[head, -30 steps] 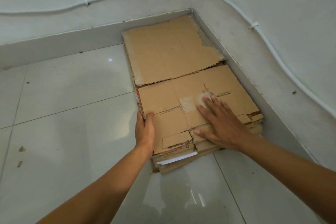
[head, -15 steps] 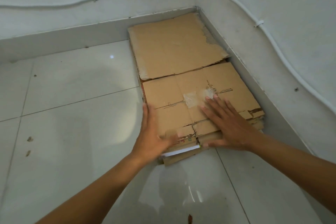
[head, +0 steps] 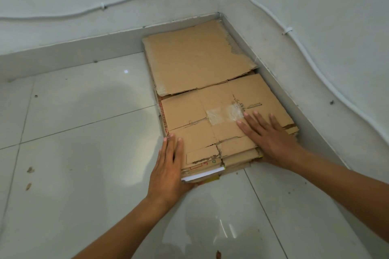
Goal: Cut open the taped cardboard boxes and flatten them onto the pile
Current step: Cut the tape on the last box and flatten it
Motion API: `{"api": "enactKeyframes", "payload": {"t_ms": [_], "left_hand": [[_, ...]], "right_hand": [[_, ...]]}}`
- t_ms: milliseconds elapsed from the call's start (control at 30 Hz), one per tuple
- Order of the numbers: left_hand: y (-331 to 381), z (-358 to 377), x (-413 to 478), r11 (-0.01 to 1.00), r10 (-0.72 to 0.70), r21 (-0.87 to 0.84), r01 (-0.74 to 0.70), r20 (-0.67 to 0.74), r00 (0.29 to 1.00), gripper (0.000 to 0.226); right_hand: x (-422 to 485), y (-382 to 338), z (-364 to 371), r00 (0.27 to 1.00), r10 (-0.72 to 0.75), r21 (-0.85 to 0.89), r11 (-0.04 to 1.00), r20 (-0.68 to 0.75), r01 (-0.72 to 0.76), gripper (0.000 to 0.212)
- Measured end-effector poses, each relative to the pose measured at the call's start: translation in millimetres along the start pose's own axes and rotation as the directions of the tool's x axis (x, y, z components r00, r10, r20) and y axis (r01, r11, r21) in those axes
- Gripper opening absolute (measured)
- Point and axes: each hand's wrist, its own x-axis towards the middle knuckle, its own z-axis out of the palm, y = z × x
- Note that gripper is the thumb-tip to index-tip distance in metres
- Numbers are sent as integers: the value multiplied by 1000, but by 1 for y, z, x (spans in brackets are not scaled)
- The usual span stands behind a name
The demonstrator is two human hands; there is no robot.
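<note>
A pile of flattened brown cardboard (head: 189,115) lies in the corner of the room on the tiled floor. Its top near sheet carries patches of clear tape (head: 225,114). A second flat sheet (head: 195,59) overlaps the far half. My left hand (head: 168,166) lies flat with straight fingers along the pile's left near edge. My right hand (head: 267,136) presses flat on the top sheet at the right, fingers spread, fingertips by the tape. Neither hand holds anything.
White walls (head: 315,17) meet at the corner behind the pile, with a low skirting ledge (head: 73,52) and a white cable (head: 311,63) clipped along them. Glossy white floor tiles (head: 84,132) spread to the left and in front, with small brown specks (head: 30,170).
My left hand slid from the pile's left side toward its near left corner and now lies flat against the edge. My right hand stayed pressed on top. The view shifted slightly.
</note>
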Motion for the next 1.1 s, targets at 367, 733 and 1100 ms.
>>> {"api": "enactKeyframes", "payload": {"t_ms": [367,733,1100], "left_hand": [[-6,-24,25,990,-53,-134,55,23,998,111],[-24,-87,145,448,-516,-830,334,65,854,59],[-36,-51,187,390,-626,-858,334,19,780,48]], "right_hand": [[6,5,-23,994,13,284,958,113,-45,116],[74,0,-38,954,295,440,851,53,-287,76],[61,7,-18,936,329,400,847,122,-350,62]]}}
